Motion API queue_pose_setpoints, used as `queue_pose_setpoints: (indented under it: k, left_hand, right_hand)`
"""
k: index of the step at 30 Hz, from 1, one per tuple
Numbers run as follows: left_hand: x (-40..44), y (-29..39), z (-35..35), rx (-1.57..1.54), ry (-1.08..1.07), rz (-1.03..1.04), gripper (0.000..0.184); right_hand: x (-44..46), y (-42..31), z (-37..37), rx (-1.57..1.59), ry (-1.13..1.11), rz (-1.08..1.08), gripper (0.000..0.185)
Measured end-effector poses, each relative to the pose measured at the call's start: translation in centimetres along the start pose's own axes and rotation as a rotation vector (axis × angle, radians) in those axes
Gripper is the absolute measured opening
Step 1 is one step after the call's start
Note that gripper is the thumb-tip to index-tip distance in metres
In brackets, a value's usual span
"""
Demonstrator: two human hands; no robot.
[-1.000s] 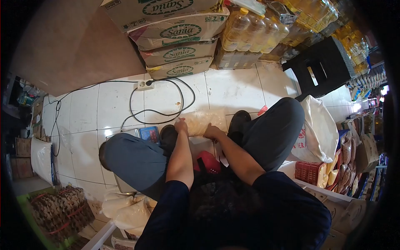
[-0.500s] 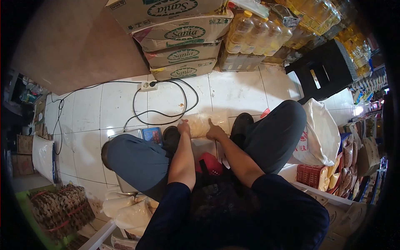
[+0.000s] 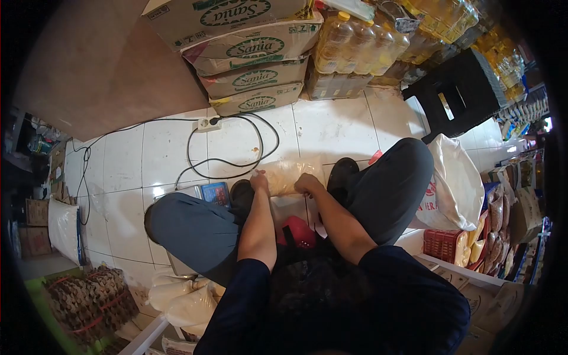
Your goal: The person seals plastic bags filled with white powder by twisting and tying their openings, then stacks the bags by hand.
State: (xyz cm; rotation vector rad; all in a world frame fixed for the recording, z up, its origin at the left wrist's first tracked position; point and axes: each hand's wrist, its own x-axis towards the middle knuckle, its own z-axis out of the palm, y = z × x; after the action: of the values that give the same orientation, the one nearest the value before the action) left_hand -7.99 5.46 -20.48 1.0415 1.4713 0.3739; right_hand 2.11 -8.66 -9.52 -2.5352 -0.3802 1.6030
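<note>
A clear plastic bag with pale contents lies on the white tiles between my shoes. At its left end is my left hand, with fingers closed on the plastic. My right hand rests at the bag's right part, its fingers curled down against it; whether they pinch the plastic is too small to tell. Just below the bag, near my lap, is a red and black item. A scale with a blue panel sits left of my left shoe, partly hidden by my knee.
A black cable loops from a power socket ahead. Stacked cartons, bottles of yellow oil and a black stool stand beyond. To the right are a white sack and red basket; filled bags lie lower left.
My right hand's index finger, extended over the bag half a second ago, is now curled in. My left hand stays at the bag's left end. The view has shifted slightly.
</note>
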Motion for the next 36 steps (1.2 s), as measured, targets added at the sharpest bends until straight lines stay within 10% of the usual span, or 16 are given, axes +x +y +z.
queue_pose_setpoints:
  k: [7,16,25,36]
  left_hand:
    - [-0.6,0.3,-0.3,0.022,-0.034,0.056,0.04]
    - [-1.7,1.3,-0.3,0.061,0.019,0.024,0.041]
    - [0.1,-0.3,-0.2,0.082,-0.012,0.073,0.041]
    - [-0.1,0.0,-0.1,0.059,-0.009,0.018,0.041]
  right_hand:
    - [-0.4,1.1,1.5,0.234,0.539,-0.095,0.055]
    - [-0.3,-0.1,3.9,-0.172,0.306,-0.1,0.068]
    - [-1.9,-1.6,3.7,-0.12,0.288,-0.202,0.03]
    - [-1.6,-0.7,4.6,-0.082,0.309,-0.209,0.081]
